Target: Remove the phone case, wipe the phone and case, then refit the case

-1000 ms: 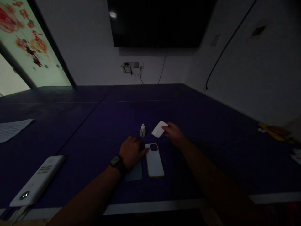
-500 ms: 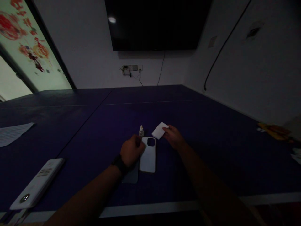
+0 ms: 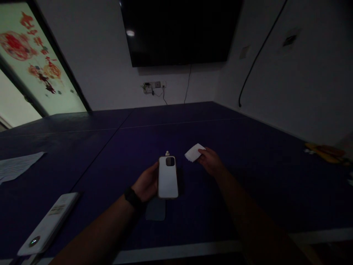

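A white rectangular phone case with a tan rim (image 3: 168, 181) is gripped at its left edge by the fingers of the left hand (image 3: 145, 186), over the dark purple bench (image 3: 215, 209). A folded white sheet (image 3: 193, 152) is pinched by the fingers of the right hand (image 3: 211, 161). A small pale-capped bottle (image 3: 167, 153) (mostly hidden) is seen beyond the case.

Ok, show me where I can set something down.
Bare table shows between the right hand and the yellow item, and between the white device and left forearm. It's crowded where the left hand holds the phone case, with the bottle and grey slab close by.
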Demonstrator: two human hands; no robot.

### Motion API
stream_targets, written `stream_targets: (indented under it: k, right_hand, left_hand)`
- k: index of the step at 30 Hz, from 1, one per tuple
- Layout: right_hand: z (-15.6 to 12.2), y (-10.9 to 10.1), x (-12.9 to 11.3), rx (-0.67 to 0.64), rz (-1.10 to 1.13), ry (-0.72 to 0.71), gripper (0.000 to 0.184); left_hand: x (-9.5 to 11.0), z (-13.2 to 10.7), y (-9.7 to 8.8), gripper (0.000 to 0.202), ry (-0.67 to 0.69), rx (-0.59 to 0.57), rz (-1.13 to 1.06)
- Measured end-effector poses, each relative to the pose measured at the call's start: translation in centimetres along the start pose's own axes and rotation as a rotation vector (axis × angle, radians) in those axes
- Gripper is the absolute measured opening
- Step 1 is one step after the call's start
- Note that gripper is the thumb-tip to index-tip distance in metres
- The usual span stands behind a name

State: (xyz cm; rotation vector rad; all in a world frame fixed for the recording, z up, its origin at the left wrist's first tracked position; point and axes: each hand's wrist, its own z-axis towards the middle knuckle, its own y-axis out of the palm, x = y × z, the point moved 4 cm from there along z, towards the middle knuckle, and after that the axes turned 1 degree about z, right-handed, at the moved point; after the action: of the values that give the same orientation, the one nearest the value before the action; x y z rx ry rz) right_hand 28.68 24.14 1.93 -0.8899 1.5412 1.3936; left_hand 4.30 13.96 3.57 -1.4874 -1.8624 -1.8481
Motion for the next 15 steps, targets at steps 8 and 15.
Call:
stream_targets:
  k: [8,15]
  right_hand:
    - [-0.4,0.2,0.1,-0.031,-0.049,-0.032,0.018]
    - [-1.4,1.4,-1.1,0.012,-0.167,-0.195,0.031]
  left_hand:
    - [-1.4,-0.4,1.4,0.057,0.095,-0.150,-0.173]
    - [-3.0,-0.8,1.3,0.042,0.089,-0.106,-0.236]
